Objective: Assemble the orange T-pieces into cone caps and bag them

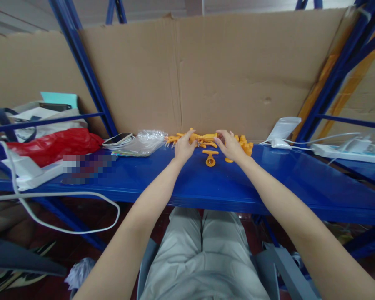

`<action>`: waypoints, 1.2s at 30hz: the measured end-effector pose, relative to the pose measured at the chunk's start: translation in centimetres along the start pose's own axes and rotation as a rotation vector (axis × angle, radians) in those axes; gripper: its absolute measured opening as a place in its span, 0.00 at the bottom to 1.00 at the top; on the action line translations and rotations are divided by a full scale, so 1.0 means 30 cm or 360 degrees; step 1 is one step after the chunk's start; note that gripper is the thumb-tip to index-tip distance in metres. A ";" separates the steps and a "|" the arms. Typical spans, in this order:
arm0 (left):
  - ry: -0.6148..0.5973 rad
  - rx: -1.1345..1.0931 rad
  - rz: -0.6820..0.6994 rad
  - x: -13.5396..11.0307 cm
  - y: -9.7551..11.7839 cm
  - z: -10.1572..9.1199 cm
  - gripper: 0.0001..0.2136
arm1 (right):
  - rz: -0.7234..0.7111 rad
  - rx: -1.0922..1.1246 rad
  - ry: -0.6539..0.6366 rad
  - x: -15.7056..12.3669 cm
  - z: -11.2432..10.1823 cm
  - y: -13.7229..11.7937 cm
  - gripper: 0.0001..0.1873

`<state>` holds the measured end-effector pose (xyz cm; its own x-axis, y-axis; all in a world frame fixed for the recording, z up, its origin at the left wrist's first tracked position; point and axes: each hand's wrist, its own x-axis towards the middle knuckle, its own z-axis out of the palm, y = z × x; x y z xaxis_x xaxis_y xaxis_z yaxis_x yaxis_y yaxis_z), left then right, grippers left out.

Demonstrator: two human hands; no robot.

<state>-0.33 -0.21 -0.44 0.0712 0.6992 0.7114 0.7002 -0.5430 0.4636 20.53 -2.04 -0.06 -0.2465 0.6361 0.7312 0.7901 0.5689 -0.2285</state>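
Both my arms reach forward over a blue metal shelf [268, 183]. My left hand [184, 146] and my right hand [230, 145] each pinch an end of a long orange plastic part [205, 136] at the back of the shelf. A pile of small orange plastic parts [245, 145] lies around the hands, against the cardboard. One orange part with a ring end [210, 158] lies alone on the shelf between my hands. Fingers of both hands are curled closed on the long part.
A cardboard sheet [231, 75] backs the shelf. Left of the hands lie a clear plastic bag [146, 141], a phone [118, 138], a red bag [53, 146] and white cable [65, 196]. At right sit a white pouch [283, 127] and a power strip [343, 152]. Blue uprights stand on both sides.
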 end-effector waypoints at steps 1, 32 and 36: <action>0.0003 0.0006 -0.0007 0.000 -0.001 -0.001 0.21 | -0.0006 0.0017 0.0000 0.001 0.002 0.003 0.21; -0.0035 0.0114 -0.0076 -0.009 0.011 -0.005 0.20 | 0.0312 0.0547 -0.0041 0.017 0.015 0.043 0.21; -0.0050 0.0152 -0.0065 -0.009 0.011 -0.001 0.21 | 0.0258 0.0676 -0.0018 0.030 0.028 0.061 0.20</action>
<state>-0.14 -0.58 -0.48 0.0627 0.7350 0.6751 0.7672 -0.4681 0.4384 21.29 0.03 -0.35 -0.1464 0.7390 0.6576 0.5194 0.6232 -0.5847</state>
